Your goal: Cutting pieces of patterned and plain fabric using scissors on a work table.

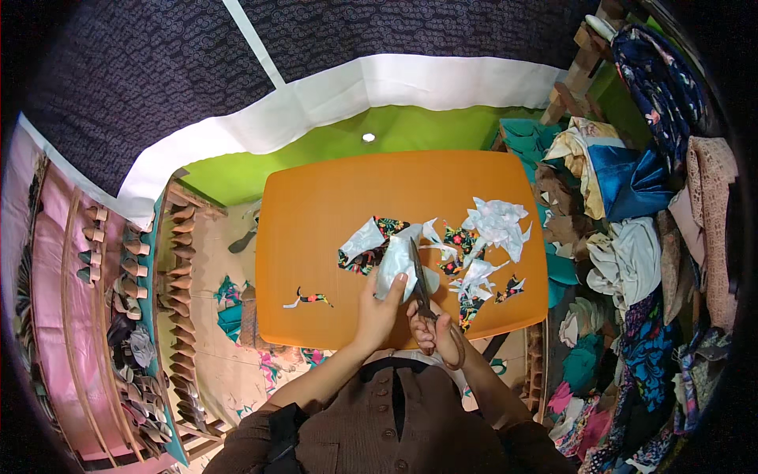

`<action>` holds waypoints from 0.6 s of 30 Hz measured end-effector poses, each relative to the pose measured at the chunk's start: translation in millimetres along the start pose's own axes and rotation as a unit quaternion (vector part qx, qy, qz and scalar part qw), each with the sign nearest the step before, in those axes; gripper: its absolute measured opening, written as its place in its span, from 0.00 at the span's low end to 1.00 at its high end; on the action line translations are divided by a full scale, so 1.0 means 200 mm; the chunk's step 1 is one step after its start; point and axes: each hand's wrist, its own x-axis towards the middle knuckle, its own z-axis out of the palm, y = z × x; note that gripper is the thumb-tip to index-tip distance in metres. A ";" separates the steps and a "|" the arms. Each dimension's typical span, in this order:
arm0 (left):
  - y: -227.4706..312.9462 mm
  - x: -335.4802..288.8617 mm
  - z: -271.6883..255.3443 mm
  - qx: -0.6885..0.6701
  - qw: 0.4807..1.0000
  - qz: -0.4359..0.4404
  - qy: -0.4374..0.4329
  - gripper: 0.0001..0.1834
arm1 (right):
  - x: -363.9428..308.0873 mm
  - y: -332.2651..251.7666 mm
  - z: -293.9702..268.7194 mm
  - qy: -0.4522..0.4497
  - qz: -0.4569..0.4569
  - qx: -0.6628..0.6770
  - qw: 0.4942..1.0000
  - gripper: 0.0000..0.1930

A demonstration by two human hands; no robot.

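Note:
My left hand is closed on a pale, whitish piece of fabric, with the thumb lying on top of it. In my right hand is a pair of large dark scissors, their blades pointing away from me along the right side of the fabric. How far the blades are parted is hard to make out. Just beyond my left hand lies a floral black piece with a pale back. To the right of the blades are a heap of pale cut pieces and several floral scraps.
All this is on an orange table; a small floral strip lies at its left. Shoe lasts fill a rack on the left. Piled fabrics stand at the right. Dark patterned cloth hangs beyond the table. Scraps litter the floor.

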 end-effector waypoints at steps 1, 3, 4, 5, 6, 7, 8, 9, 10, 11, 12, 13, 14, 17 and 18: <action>0.00 0.00 0.00 0.000 1.000 0.000 0.000 0.15 | 0.01 0.00 0.00 -0.001 -0.004 0.001 1.000 0.36; 0.00 -0.01 0.01 -0.008 1.000 0.022 0.005 0.14 | 0.01 0.02 0.01 -0.001 -0.009 0.002 1.000 0.36; 0.01 -0.01 0.02 -0.008 1.000 0.022 0.005 0.14 | 0.01 0.03 0.01 0.002 -0.006 0.015 1.000 0.36; 0.02 -0.03 0.02 -0.047 0.999 -0.010 -0.004 0.14 | 0.01 0.03 0.02 0.005 -0.002 0.028 1.000 0.36; 0.03 -0.03 0.03 -0.086 0.995 -0.042 -0.013 0.14 | 0.01 0.03 0.02 0.005 -0.003 0.028 1.000 0.36; 0.02 -0.03 0.02 -0.086 0.995 -0.042 -0.012 0.14 | 0.01 0.02 0.03 0.014 -0.003 0.011 1.000 0.36; 0.00 -0.02 0.02 -0.081 0.996 -0.039 -0.011 0.15 | 0.01 0.02 0.04 0.023 -0.004 -0.006 1.000 0.36; -0.02 -0.02 0.01 -0.077 0.996 -0.035 -0.011 0.16 | 0.01 0.01 0.04 0.022 -0.004 -0.006 1.000 0.36; -0.02 -0.01 0.00 -0.077 0.996 -0.035 -0.012 0.16 | 0.01 0.00 0.04 0.034 -0.018 -0.040 0.998 0.36; -0.02 0.01 -0.01 -0.099 0.993 -0.057 -0.034 0.17 | 0.01 -0.01 0.03 0.045 -0.031 -0.074 0.996 0.36; -0.01 0.02 -0.03 -0.120 0.988 -0.078 -0.057 0.18 | 0.01 -0.01 0.02 0.046 -0.032 -0.074 0.996 0.36; 0.00 0.04 -0.06 -0.120 0.988 -0.078 -0.055 0.18 | 0.02 -0.02 -0.01 0.053 -0.050 -0.144 0.987 0.35; 0.02 0.08 -0.09 -0.100 0.984 -0.106 -0.099 0.19 | 0.02 -0.03 -0.03 0.065 -0.069 -0.215 0.972 0.34; -0.01 0.20 -0.19 -0.066 0.980 -0.137 -0.129 0.26 | 0.01 -0.06 -0.06 0.055 -0.093 -0.309 0.945 0.32; -0.02 0.23 -0.25 -0.041 0.977 -0.140 -0.158 0.27 | -0.01 -0.08 -0.07 0.034 -0.090 -0.327 0.940 0.19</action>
